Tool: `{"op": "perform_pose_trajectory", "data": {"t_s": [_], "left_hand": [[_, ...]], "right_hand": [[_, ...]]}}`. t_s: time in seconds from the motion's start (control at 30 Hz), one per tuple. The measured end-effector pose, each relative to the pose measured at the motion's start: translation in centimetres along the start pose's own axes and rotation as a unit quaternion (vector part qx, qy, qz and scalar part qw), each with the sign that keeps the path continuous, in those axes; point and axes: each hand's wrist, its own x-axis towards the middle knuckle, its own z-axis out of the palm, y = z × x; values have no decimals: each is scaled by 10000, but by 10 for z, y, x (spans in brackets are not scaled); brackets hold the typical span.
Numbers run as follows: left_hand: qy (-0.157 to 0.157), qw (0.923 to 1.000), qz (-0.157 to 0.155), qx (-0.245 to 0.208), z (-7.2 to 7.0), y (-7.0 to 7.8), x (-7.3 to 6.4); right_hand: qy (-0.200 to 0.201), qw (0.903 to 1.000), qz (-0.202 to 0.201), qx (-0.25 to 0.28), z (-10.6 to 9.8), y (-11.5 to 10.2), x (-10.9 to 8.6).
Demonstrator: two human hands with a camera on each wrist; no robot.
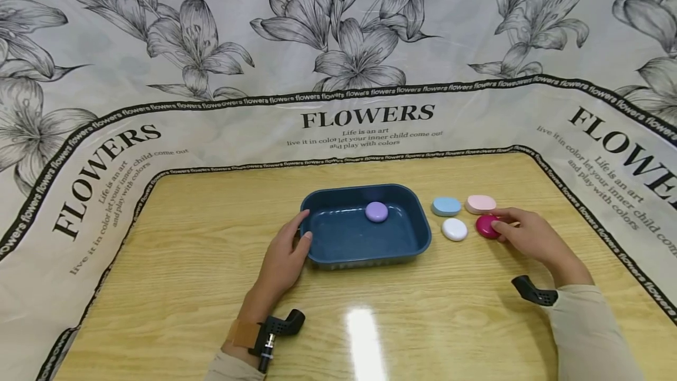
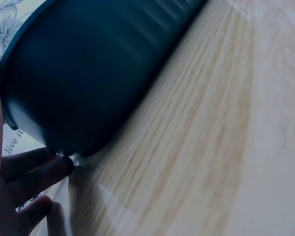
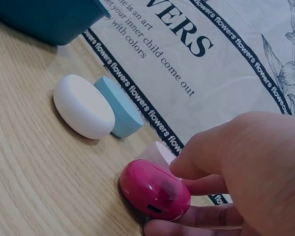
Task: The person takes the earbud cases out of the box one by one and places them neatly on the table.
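In the head view a dark blue rectangular tub (image 1: 365,260) stands on the table with a lilac round case (image 1: 376,211) inside. My left hand (image 1: 282,257) holds the tub's left end, with thumb and forefinger at the rim; in the left wrist view other fingers (image 2: 44,177) touch its lower corner. My right hand (image 1: 534,240) pinches a glossy magenta round case (image 3: 152,189), which has a small dark slot in its side. Beside it lie a white round case (image 1: 455,229), a light blue oval case (image 1: 446,206) and a pale pink oval case (image 1: 480,204), partly hidden in the right wrist view.
The wooden table (image 1: 185,287) is bordered at the back and sides by a hanging cloth (image 1: 365,128) with flower drawings and lettering. A black wrist mount (image 1: 282,325) sits on the left wrist and another black mount (image 1: 534,291) on the right.
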Motion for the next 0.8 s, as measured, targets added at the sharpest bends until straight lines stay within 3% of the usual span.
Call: {"op": "perform_pose_trajectory", "data": {"t_s": [0.47, 0.8], "left_hand": [[-15, 10000, 44, -49, 4, 0, 0], [71, 9999, 70, -11, 1, -1, 1]], "right_hand": [[53, 9999, 129, 0, -1, 5, -5], [126, 9999, 0, 70, -2, 4, 0]]}}
